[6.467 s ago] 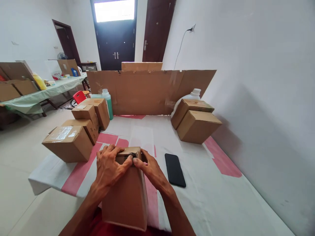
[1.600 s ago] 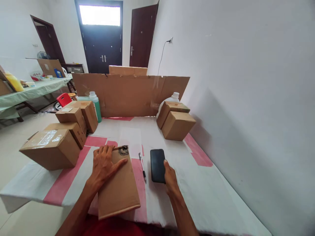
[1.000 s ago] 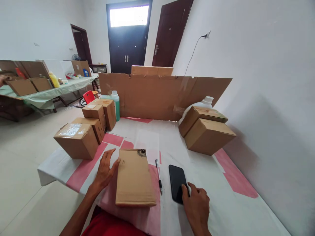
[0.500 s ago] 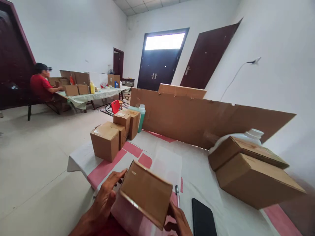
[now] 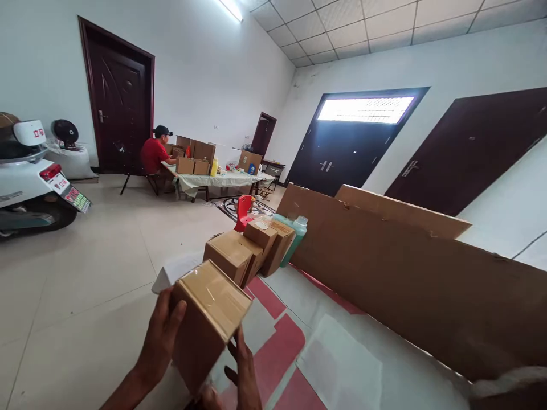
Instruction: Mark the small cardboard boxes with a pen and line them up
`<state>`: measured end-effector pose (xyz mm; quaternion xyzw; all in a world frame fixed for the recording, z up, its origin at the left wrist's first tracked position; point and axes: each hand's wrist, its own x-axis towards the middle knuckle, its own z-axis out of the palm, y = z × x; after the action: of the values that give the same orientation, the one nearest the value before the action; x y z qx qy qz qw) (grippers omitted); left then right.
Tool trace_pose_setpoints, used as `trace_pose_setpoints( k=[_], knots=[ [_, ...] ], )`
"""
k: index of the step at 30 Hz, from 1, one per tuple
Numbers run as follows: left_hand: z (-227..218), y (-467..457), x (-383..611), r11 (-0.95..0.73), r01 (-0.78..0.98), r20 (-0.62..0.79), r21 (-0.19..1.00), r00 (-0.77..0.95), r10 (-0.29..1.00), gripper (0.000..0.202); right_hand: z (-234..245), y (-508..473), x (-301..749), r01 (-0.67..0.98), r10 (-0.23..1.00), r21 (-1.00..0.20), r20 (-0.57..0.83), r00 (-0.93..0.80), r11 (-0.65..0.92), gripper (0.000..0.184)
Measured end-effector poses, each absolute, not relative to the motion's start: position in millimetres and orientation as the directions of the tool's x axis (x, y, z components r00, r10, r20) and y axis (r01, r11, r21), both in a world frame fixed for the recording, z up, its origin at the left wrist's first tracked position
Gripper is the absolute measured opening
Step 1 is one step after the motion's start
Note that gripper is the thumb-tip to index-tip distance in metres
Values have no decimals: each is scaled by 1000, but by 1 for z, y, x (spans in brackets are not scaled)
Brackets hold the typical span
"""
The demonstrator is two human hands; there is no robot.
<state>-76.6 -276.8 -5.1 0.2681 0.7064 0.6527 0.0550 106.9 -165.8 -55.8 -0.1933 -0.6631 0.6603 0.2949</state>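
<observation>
**Two hands on one taped box**

Head view. Grips a small cardboard box (image 5: 209,319) low in the frame, left of centre, lifted off the table (image 5: 342,364) and tilted. Wraps the left hand (image 5: 160,341) around its left side, fingers closed on the cardboard. Presses the right hand (image 5: 241,370) up against the lower right edge, holding it from below. Shows clear tape (image 5: 211,293) across the top face, so looks sealed already. Not yet set down with the stacked boxes (image 5: 243,253) just above it in the frame, beside a green bottle (image 5: 294,239). Leaves, by this judgement, only the placing. Backs onto a long cardboard sheet (image 5: 405,273) across the right half. Takes in, upper left, another person in a red shirt (image 5: 154,155) at a far table (image 5: 213,181), and a scooter (image 5: 29,182) at the left edge.
</observation>
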Motion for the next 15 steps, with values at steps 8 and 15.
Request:
trace_pose_setpoints(
  k=[8,15],
  knots=[
    [-38,-201,-155,-4,355,341,935,-896,282,54,-42,-141,20,3,663,-962,187,-725,274,85],
    [-69,-202,-148,75,483,460,873,-864,205,109,-114,-119,113,57,881,-979,148,-449,194,82]
  ],
)
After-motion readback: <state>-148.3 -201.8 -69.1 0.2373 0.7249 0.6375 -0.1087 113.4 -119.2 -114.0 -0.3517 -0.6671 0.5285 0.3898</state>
